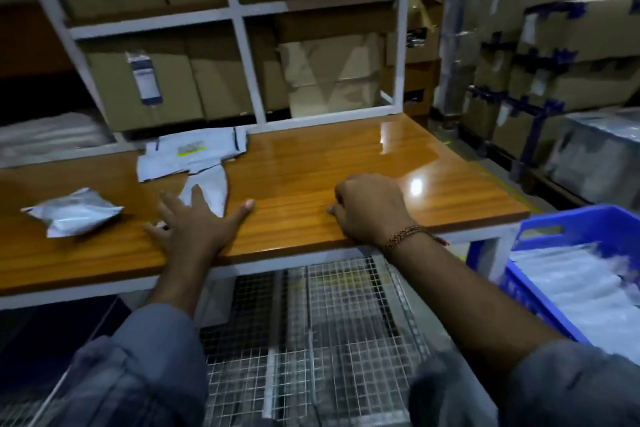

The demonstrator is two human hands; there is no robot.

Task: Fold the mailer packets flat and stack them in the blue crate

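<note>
My left hand [194, 222] lies flat with spread fingers on a white mailer packet [209, 189] near the front of the wooden table [311, 163]. Another flat white mailer [194, 154] with a label lies behind it. A crumpled grey-white packet [74, 211] sits apart at the left. My right hand [372, 210], fingers curled, rests on the bare tabletop near the front edge and holds nothing. The blue crate [540, 243] stands low at the right with flat white packets [581, 288] inside.
White metal shelving [239, 14] filled with cardboard boxes rises behind the table. More stacked boxes [554, 45] stand at the right. A wire-mesh rack [311, 322] sits under the table's front edge.
</note>
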